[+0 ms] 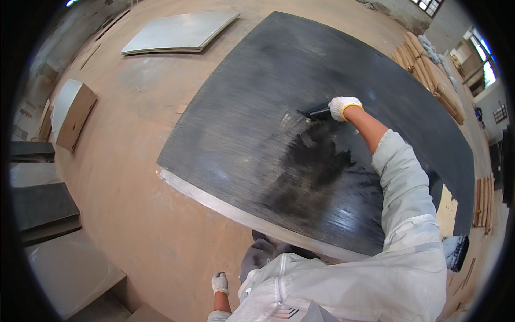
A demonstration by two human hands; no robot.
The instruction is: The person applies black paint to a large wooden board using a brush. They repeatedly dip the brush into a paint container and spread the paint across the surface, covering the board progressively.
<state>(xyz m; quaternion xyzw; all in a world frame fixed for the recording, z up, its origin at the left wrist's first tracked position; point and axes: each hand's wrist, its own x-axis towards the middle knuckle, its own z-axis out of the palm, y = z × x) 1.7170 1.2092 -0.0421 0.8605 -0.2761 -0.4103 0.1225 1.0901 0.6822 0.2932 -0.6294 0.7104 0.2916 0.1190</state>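
Observation:
My right hand (345, 107), in a white knit glove with a yellow cuff, is closed round a black paint brush (316, 112). The brush's dark edge rests on the large dark panel (241, 118), and its handle is mostly hidden in my fist. Wet, glossy black paint (316, 161) spreads in streaks over the panel between the brush and my body. Elsewhere its surface is duller grey-black with fine streaks. My left hand (219, 283), also gloved, hangs low at my side, away from the panel. Its fingers look loosely bent, with nothing visible in them.
A black-smeared container (456, 252) stands by the panel's right corner, near a bare pale patch (446, 212). Pale flat boards (179, 32) lie beyond the panel. Stacked boards and blocks (45, 209) line the left side. Long brown rolls or poles (429, 75) lie at the far right.

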